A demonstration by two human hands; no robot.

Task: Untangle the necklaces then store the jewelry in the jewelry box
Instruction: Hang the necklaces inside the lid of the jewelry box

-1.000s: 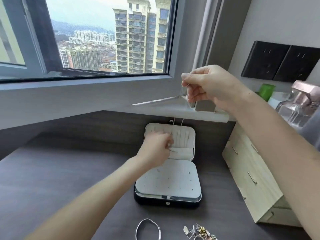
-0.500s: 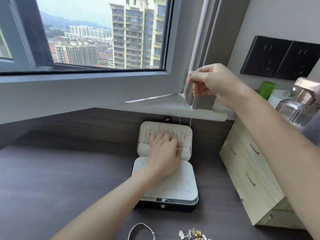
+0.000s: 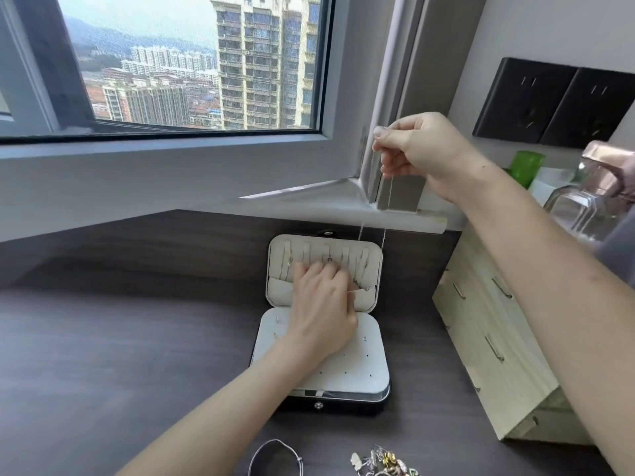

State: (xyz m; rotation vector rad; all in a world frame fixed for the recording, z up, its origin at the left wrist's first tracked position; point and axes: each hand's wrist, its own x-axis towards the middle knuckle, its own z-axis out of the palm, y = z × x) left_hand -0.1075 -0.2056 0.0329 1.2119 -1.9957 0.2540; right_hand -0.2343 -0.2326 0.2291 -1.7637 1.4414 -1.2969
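An open jewelry box (image 3: 372,381) with a pale lining lies on the dark desk, its lid (image 3: 372,259) folded back toward the wall. My right hand (image 3: 417,151) is raised by the window corner and pinches a thin silver necklace (image 3: 385,231), whose two strands hang down to the lid. My left hand (image 3: 323,304) rests over the lid's pocket and hooks, fingers curled at the chain's lower end; what they hold is hidden. A small pile of jewelry (image 3: 381,462) and a thin bangle (image 3: 275,456) lie at the desk's near edge.
A light wooden drawer chest (image 3: 494,341) stands right of the box. On it are a clear bottle (image 3: 591,204) with a pink cap and a green cup (image 3: 524,166). Black wall sockets (image 3: 556,104) are behind. The window sill (image 3: 309,201) overhangs the desk.
My left hand has slid from the lid's right side to lie over the pocket. My right hand has kept the necklace raised and shifted slightly right.
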